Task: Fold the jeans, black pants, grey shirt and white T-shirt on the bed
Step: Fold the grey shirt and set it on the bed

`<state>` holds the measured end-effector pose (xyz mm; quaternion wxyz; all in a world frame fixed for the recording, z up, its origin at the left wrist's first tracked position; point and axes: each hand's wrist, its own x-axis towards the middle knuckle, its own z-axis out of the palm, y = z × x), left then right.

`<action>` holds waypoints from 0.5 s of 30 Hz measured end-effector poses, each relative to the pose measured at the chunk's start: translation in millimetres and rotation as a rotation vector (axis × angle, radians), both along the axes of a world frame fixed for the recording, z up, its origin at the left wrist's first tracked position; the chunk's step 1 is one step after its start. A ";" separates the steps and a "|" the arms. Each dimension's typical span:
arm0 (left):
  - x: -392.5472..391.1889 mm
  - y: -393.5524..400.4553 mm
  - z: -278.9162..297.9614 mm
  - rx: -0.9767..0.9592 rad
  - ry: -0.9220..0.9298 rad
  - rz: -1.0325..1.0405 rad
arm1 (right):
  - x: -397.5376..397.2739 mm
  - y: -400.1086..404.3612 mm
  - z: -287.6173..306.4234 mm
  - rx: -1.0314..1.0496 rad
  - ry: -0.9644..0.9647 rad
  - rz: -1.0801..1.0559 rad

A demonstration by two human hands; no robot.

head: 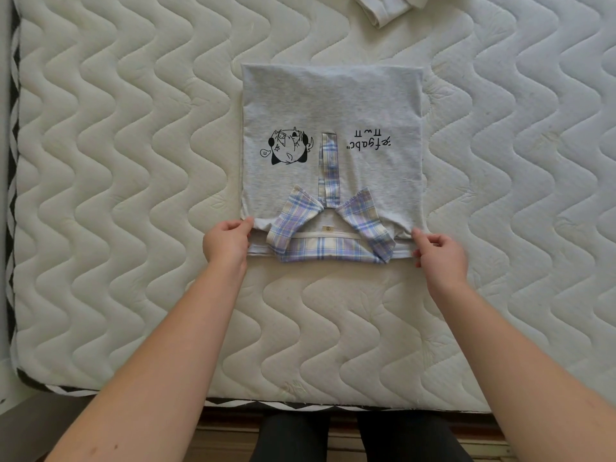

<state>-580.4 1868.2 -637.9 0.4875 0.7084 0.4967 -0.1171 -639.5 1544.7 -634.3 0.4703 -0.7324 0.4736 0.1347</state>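
Note:
The grey shirt (333, 105) lies flat on the bed as a folded rectangle, its plaid collar toward me and black prints facing up. My left hand (226, 241) pinches its near left corner between thumb and fingers. My right hand (436, 251) pinches the near right corner in the same way. A folded white garment (386, 8), possibly the white T-shirt, shows only in part at the top edge. The jeans and the black pants are out of view.
The quilted white mattress (133, 195) spreads wide on both sides of the shirt. Its near edge (300, 403) runs just in front of my legs, with wooden floor below. The left edge of the bed (13, 161) is at the far left.

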 end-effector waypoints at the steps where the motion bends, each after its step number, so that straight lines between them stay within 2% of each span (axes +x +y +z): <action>1: -0.5 0.9 -1.2 0.039 0.000 -0.041 | 1.2 -1.6 -0.4 -0.058 -0.002 0.026; 6: 1.2 3.8 -1.2 0.299 0.052 -0.409 | 18.0 -4.4 1.0 -0.219 -0.066 0.191; 10: 2.7 4.1 -2.6 0.462 0.071 -0.485 | 39.9 -2.0 1.5 -0.240 -0.006 0.331; 12: 3.1 6.0 -3.1 0.482 0.017 -0.444 | 48.8 -3.6 2.3 -0.226 0.078 0.395; 15: 7.0 8.5 -4.9 0.363 0.024 -0.487 | 55.6 -6.2 3.2 -0.209 0.139 0.466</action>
